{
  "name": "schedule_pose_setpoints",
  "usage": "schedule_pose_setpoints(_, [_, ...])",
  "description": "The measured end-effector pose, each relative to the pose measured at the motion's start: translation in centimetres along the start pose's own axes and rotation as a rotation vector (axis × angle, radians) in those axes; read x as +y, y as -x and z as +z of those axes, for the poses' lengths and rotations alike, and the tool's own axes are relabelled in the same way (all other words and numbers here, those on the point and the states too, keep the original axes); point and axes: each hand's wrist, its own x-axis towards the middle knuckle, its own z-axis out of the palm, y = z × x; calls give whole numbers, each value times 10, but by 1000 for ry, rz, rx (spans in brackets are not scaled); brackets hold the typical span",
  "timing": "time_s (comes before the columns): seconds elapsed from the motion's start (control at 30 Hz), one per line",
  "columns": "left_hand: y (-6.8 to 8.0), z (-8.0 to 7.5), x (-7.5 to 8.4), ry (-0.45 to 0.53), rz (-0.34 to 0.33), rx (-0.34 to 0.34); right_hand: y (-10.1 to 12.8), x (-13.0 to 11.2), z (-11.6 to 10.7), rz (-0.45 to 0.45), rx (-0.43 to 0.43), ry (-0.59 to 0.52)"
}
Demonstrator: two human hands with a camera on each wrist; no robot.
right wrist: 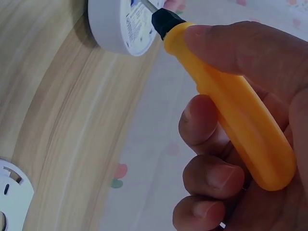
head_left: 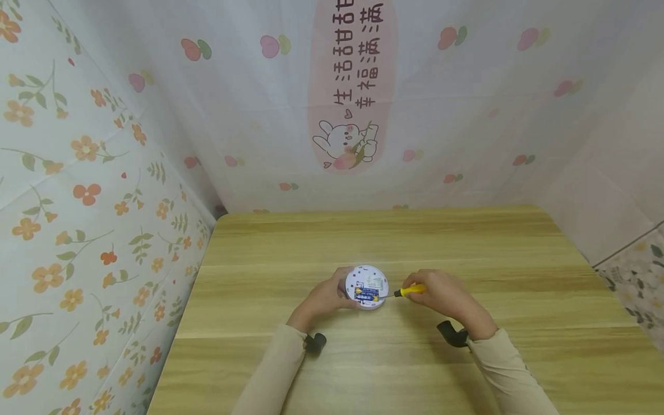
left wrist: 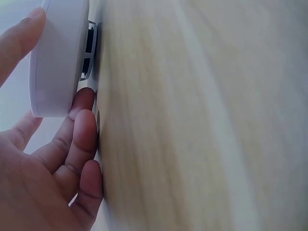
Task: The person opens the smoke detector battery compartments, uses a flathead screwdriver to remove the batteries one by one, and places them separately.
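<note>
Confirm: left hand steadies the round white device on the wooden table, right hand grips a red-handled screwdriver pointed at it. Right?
Not quite: the screwdriver handle is yellow-orange, not red, as the right wrist view shows plainly. The rest holds: the left hand steadies the round white device on the wooden table, and the right hand grips the screwdriver, pointed at the device.
</note>
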Motion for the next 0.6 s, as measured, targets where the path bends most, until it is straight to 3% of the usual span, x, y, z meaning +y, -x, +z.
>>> schedule_pose_setpoints(0.6, [-3,-1,2,-13,-22,3,-5,-10,-2,-26,16,18])
